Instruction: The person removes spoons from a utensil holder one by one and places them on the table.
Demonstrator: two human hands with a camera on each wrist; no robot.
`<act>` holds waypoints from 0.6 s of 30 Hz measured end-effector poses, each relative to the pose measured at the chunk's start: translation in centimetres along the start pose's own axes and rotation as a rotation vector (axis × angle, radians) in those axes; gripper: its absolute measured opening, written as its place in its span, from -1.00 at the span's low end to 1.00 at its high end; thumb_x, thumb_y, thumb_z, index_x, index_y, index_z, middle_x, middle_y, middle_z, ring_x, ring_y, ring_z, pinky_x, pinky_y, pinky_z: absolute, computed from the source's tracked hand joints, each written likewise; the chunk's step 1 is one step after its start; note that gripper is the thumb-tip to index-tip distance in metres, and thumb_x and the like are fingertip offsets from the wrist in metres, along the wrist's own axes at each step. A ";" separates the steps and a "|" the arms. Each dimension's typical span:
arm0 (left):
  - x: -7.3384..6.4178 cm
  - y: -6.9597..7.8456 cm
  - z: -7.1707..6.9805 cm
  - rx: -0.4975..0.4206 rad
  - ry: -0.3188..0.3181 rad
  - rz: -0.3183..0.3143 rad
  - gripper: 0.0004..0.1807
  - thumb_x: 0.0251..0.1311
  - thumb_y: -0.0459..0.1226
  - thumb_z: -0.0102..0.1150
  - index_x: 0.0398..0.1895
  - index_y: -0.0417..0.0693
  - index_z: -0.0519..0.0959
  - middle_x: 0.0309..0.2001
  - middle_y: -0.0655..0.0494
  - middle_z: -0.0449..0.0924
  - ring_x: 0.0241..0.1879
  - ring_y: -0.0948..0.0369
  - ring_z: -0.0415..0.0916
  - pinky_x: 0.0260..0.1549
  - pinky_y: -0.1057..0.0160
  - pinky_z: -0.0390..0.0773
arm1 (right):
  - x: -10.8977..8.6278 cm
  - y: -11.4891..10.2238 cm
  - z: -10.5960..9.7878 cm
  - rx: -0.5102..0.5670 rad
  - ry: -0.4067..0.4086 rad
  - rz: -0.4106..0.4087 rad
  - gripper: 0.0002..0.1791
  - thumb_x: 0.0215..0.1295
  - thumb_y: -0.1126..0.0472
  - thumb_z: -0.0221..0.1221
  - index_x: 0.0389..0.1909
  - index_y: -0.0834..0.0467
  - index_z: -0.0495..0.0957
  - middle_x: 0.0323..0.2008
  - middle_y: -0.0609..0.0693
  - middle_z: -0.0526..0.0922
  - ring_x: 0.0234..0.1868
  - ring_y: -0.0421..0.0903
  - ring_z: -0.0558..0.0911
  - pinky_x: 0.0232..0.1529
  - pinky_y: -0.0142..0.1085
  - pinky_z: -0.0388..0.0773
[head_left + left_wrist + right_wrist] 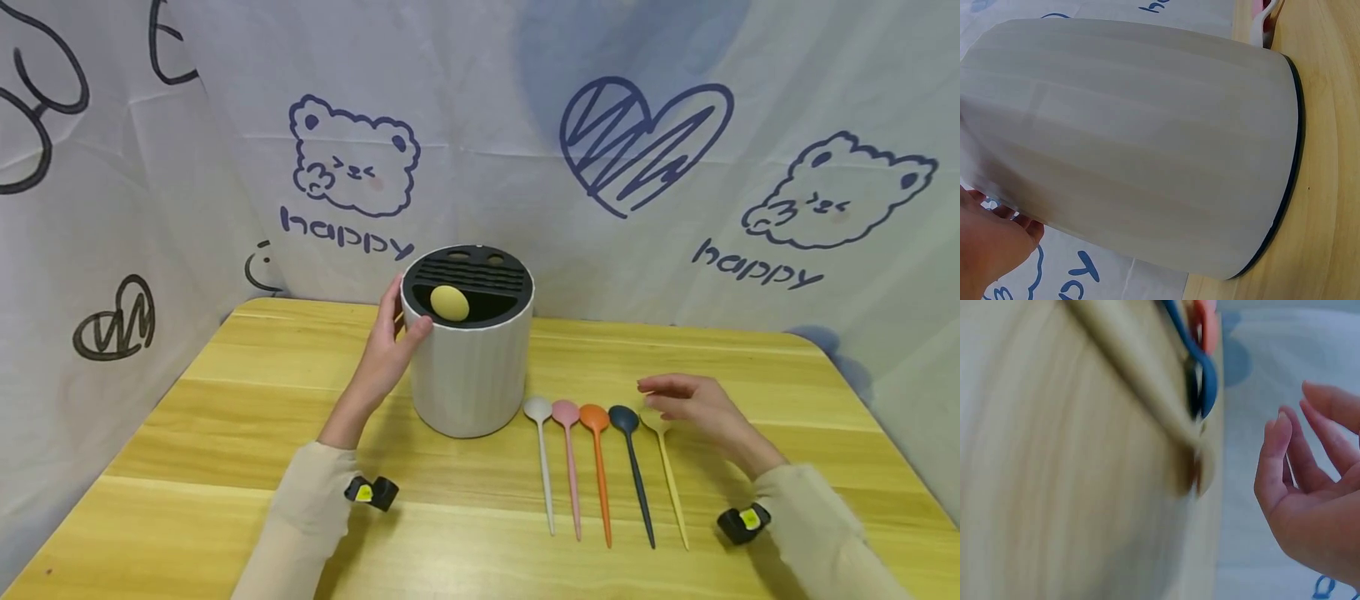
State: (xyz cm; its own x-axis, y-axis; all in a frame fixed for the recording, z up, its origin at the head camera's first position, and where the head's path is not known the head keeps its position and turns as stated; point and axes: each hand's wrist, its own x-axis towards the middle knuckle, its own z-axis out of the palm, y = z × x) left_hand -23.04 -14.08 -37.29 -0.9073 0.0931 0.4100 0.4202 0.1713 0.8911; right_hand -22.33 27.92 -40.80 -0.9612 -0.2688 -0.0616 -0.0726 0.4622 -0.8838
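A white ribbed holder with a black slotted lid stands upright on the table. My left hand grips its left side, thumb at the rim. Out of the lid's front opening pokes a pale yellow round head; what lies below it is hidden. To the right, a row of long-handled spoons lies with bowls to the back: white, pink, orange, navy and yellow. Over the yellow spoon's bowl hovers my right hand, fingers loosely bent, holding nothing and apart from the spoon in the right wrist view.
The wooden table ends at a printed cloth hanging behind and on both sides. Black wrist cameras sit by the left sleeve and the right sleeve.
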 end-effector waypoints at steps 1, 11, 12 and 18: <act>0.0 0.0 0.0 0.000 0.000 0.001 0.16 0.06 0.40 0.05 0.54 -0.06 -0.11 0.52 0.01 -0.13 0.47 0.02 -0.14 0.38 -0.06 -0.08 | -0.1 -0.3 0.3 0.004 -0.012 -0.014 -0.50 0.34 0.22 0.20 0.20 0.43 0.43 0.13 0.32 0.51 -0.12 -0.30 0.60 -0.14 -0.30 0.60; 0.1 0.0 0.0 -0.003 -0.006 -0.014 0.15 0.08 0.38 0.05 0.54 -0.08 -0.12 0.52 0.00 -0.13 0.47 0.03 -0.13 0.39 -0.04 -0.08 | -0.8 -5.0 2.6 -0.032 -0.070 -0.107 -0.48 0.33 0.23 0.21 0.25 0.37 0.40 0.06 0.28 0.56 -0.03 -0.02 0.60 -0.14 -0.29 0.60; 0.1 0.0 0.0 -0.002 -0.005 -0.015 0.15 0.08 0.38 0.05 0.54 -0.07 -0.12 0.52 0.00 -0.14 0.47 0.03 -0.13 0.39 -0.04 -0.07 | -0.9 -5.6 2.8 -0.035 -0.072 -0.116 -0.48 0.34 0.23 0.20 0.25 0.36 0.40 0.05 0.26 0.57 -0.02 0.01 0.60 -0.13 -0.30 0.60; 0.3 0.2 0.0 -0.005 -0.001 -0.016 0.17 0.05 0.40 0.05 0.54 -0.08 -0.12 0.52 -0.01 -0.14 0.46 0.02 -0.12 0.39 -0.05 -0.08 | -0.6 -9.2 3.4 -0.048 -0.079 -0.181 -0.49 0.35 0.23 0.18 0.29 0.25 0.40 0.06 0.20 0.58 0.01 0.06 0.60 -0.13 -0.30 0.60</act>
State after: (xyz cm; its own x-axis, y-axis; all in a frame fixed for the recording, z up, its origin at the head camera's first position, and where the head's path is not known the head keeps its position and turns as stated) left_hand -23.22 -14.03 -37.01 -0.9138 0.0910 0.3959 0.4059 0.1676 0.8984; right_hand -20.19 20.93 -34.22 -0.9076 -0.4158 0.0579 -0.2563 0.4396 -0.8609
